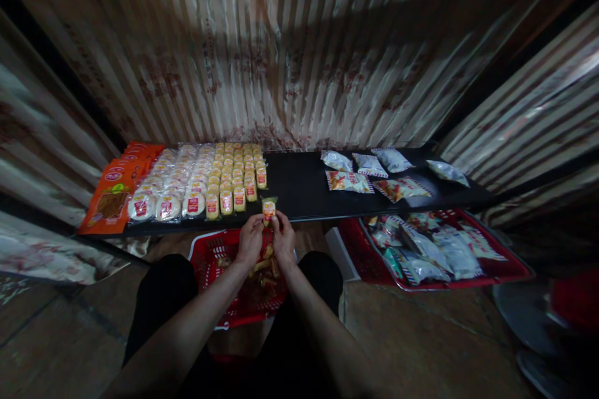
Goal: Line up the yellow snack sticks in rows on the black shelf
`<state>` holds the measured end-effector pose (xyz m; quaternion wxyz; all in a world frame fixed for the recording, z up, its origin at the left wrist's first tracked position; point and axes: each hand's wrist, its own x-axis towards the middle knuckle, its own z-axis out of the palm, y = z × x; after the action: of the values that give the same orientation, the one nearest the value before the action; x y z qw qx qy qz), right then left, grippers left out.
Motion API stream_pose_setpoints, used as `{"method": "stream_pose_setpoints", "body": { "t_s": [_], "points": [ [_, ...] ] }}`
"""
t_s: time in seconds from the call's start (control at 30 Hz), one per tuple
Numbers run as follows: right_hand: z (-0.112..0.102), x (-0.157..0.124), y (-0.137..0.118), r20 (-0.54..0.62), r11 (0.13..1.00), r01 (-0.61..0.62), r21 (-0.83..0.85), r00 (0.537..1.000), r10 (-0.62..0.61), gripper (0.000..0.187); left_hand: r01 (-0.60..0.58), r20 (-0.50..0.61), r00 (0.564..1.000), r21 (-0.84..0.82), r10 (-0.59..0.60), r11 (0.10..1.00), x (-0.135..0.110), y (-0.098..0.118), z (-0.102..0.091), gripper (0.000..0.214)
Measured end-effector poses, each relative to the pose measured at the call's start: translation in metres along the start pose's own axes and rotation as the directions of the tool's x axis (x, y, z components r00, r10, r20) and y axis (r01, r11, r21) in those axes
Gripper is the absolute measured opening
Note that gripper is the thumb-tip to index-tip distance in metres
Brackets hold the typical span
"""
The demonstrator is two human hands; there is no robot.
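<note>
Both of my hands pinch one small wrapped snack cake point(269, 210) with a red label, held upright at the front edge of the black shelf point(299, 184). My left hand point(251, 238) grips its left side, and my right hand point(283, 239) its right side. Just left of it on the shelf stand rows of similar yellow wrapped cakes point(239, 198). Below my hands, a red basket point(206, 262) between my knees contains more wrapped pieces point(267, 268), partly hidden by my forearms.
Round white wrapped cakes point(168, 206) and orange packets point(110, 196) fill the shelf's left end. Several striped snack bags point(349, 181) lie toward the right. Under that side, a second red basket point(510, 271) holds more bags. Corrugated sheeting point(281, 62) rises behind the shelf.
</note>
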<state>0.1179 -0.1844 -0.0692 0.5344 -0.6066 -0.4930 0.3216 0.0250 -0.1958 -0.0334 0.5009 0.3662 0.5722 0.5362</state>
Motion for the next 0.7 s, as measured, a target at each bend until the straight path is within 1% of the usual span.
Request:
{"method": "stream_pose_setpoints", "body": {
  "t_s": [0.17,0.37,0.5,0.57,0.7],
  "points": [
    [0.002,0.019,-0.011,0.02,0.993,0.031,-0.114,0.999,-0.029,0.036,-0.08,0.024,0.997,0.023,0.079,0.997,0.013,0.008,0.005,0.02],
    [0.004,0.044,-0.024,0.072,0.982,0.052,-0.18,0.997,-0.04,0.032,-0.058,-0.031,0.998,-0.044,0.056,0.997,0.03,0.013,0.015,0.023],
    [0.004,0.059,-0.03,0.125,0.975,0.077,-0.209,0.991,-0.051,0.029,-0.053,-0.052,0.997,-0.018,0.052,0.998,0.037,0.016,0.017,0.023],
    [0.003,0.064,-0.027,0.14,0.978,0.091,-0.189,0.988,-0.065,0.029,-0.064,-0.05,0.997,0.002,0.064,0.998,0.039,0.019,0.017,0.024],
    [0.003,0.069,-0.012,0.137,0.996,0.069,-0.049,0.989,-0.062,0.033,-0.096,-0.016,0.995,0.032,0.096,0.995,0.038,0.022,0.021,0.026]
  ]
}}
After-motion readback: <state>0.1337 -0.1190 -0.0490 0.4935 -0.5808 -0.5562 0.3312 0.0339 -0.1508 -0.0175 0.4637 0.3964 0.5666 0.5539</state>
